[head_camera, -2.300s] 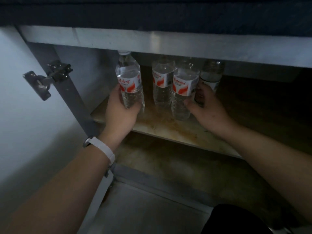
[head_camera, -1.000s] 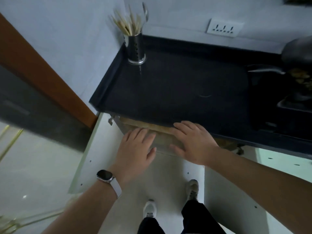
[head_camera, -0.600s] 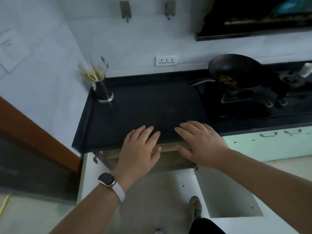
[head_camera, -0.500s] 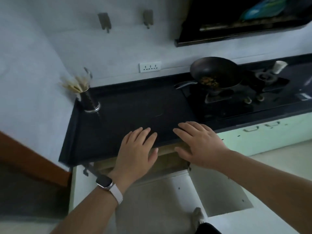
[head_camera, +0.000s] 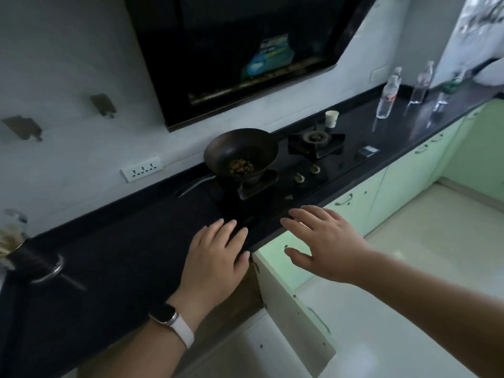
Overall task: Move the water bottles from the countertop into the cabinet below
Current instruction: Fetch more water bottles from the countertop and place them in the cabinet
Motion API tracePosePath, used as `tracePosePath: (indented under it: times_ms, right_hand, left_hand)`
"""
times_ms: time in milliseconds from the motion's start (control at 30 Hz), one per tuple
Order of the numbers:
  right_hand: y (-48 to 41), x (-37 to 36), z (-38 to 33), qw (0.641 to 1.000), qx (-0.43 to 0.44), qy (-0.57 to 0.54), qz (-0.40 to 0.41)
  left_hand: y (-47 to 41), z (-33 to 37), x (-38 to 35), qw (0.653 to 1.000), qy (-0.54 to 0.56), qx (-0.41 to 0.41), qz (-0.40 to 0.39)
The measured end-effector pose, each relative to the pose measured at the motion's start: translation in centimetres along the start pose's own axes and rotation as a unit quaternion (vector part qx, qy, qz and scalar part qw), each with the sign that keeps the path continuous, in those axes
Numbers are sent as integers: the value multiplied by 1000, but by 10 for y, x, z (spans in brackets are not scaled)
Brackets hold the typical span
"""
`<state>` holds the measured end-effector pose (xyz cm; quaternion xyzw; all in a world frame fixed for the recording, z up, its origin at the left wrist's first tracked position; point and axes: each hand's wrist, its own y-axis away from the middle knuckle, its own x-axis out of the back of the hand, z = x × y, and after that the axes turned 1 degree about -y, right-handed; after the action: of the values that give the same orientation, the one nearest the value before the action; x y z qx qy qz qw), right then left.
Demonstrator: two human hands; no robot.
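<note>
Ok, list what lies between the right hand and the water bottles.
Between right hand and water bottles, head view: hob knobs, empty burner, white cup.

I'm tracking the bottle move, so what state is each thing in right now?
left hand, grip empty, fingers straight
right hand, grip empty, fingers spread
cabinet door, swung open
water bottles, upright on the far countertop
wok, holds food
cup, upright
free burner, bare, no flame seen

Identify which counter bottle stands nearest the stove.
The red-labelled bottle, leftmost of the group, just right of the white cup; the other bottles stand farther right along the countertop.
</note>
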<state>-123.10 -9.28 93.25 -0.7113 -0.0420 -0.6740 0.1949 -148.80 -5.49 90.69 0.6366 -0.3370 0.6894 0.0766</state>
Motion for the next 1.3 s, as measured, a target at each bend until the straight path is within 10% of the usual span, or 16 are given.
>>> tracePosePath:
  times_ms: [533, 1300]
  right_hand:
    - [122, 37, 351, 991, -112, 17, 68]
    - [175, 71, 600, 928, -319, 160, 109]
  left_hand:
    - [-266, 283, -72, 987, 40, -145, 50]
    - [-558, 489, -175, 919, 148, -342, 127]
